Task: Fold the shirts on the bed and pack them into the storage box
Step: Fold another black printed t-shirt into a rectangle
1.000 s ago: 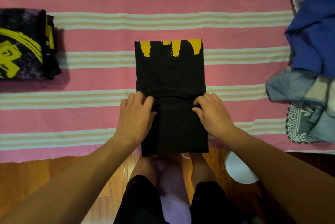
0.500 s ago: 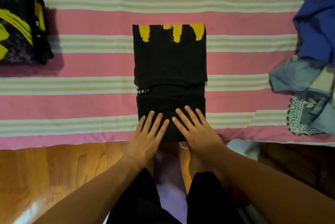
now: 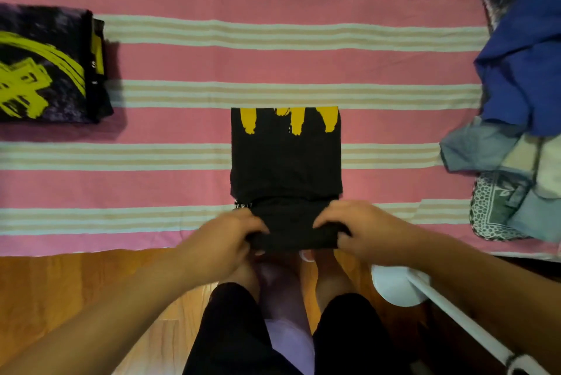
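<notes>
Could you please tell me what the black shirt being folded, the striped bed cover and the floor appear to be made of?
The black shirt with yellow print looks like soft matte knit, probably cotton jersey: it bunches limply in both hands. The pink striped bed cover seems a matte woven cloth, with a fine weave texture. The orange-brown floor looks like glossy wood boards, or laminate, showing grain and sheen.
</notes>
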Demonstrator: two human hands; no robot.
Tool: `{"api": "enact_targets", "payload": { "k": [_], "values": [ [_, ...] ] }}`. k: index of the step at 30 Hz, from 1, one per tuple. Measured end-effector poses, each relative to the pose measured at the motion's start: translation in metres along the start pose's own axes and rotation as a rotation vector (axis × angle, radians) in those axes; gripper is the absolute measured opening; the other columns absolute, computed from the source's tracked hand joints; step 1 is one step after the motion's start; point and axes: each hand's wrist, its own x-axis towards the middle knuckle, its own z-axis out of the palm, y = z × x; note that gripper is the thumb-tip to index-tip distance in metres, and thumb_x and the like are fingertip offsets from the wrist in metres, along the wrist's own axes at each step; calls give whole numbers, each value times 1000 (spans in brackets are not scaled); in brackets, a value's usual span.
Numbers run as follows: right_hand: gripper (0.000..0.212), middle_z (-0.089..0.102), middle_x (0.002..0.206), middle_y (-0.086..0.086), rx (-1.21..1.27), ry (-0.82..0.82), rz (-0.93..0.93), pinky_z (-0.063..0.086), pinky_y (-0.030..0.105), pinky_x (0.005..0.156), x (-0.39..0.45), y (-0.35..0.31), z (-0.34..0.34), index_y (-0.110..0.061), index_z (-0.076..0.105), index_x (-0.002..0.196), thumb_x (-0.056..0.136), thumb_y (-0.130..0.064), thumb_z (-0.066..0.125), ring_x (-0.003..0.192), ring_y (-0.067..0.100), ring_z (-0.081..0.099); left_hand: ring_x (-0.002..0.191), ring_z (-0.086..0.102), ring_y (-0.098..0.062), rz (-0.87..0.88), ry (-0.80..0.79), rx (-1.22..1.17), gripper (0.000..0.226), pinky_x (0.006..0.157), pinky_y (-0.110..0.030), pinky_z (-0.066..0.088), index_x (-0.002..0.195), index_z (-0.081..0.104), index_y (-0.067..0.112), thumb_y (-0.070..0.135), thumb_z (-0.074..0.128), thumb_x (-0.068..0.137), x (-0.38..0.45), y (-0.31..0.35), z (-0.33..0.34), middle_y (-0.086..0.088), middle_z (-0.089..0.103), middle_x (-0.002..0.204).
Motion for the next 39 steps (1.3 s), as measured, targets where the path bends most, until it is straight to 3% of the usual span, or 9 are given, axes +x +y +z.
{"api": "enact_targets", "payload": {
  "k": [3, 8, 13, 18, 21, 25, 27, 31, 39],
  "values": [
    [38, 64, 107, -19, 205, 250, 63, 44, 16, 82, 13, 10, -43, -40, 65, 111, 90, -8, 65, 99, -3, 59, 85, 63, 1, -186, 351, -320, 34, 71, -12, 48, 105, 69, 27, -2, 55, 93, 18, 9, -49, 11, 68, 99],
    [30, 65, 117, -6, 659, 588, 134, 50, 21, 92, 71, 31, -80, -28, 67, 116, 91, -11, 70, 104, 7, 62, 90, 67, -19, -368, 672, -935, 23, 77, -31, 54, 101, 69, 19, 2, 54, 98, 87, 7, -78, -6, 72, 101],
    [28, 65, 113, -1, 526, 710, 270, 51, 21, 80, 122, 48, -71, -26, 67, 113, 92, -7, 68, 99, 19, 63, 92, 66, -13, -473, 866, -824, 22, 76, -27, 54, 121, 60, 22, 12, 55, 102, 125, -5, -66, 2, 65, 101],
    [30, 65, 117, -5, 529, 876, 290, 51, 30, 95, 136, 48, -72, -25, 67, 117, 92, -10, 68, 108, 16, 60, 89, 59, -1, -408, 1068, -718, 21, 80, -15, 48, 122, 55, 25, 17, 55, 103, 121, 0, -57, 12, 59, 100],
    [30, 62, 122, -3, 547, 893, 339, 46, 26, 96, 144, 47, -68, -23, 64, 122, 94, -12, 66, 117, 16, 57, 98, 58, -13, -348, 1121, -424, 18, 87, -23, 46, 118, 59, 17, 16, 53, 102, 121, -4, -57, 7, 56, 106],
    [40, 48, 134, 1, 219, 1066, 331, 46, 33, 100, 138, 28, -53, -20, 54, 135, 96, -18, 63, 121, 19, 50, 134, 44, -33, 98, 758, 422, 37, 112, -40, 34, 131, 60, 12, 28, 53, 100, 125, -3, -21, -14, 55, 136],
    [40, 45, 142, 8, -33, 1137, 199, 42, 43, 108, 130, 7, -34, -15, 54, 135, 95, -16, 58, 131, 26, 43, 154, 15, -38, 62, 577, 604, 59, 124, -53, 14, 157, 35, 21, 45, 42, 104, 135, -9, -1, -15, 27, 164],
    [55, 29, 162, 14, -417, 777, -195, 18, 52, 123, 128, -21, 12, -8, 44, 150, 97, -19, 53, 153, 31, 15, 153, -21, -36, -159, 499, 586, 86, 124, -59, -1, 160, -16, 31, 65, 34, 99, 160, -30, 8, -10, -24, 167],
    [71, -12, 168, 5, -319, 650, 296, 0, 49, 125, 149, 66, -1, -25, -2, 161, 103, -56, 26, 155, 27, -12, 156, -9, -32, -202, 556, 422, 61, 125, -53, 1, 160, 1, 44, 58, 23, 105, 156, -35, 2, -8, -8, 171]
  ]
}}
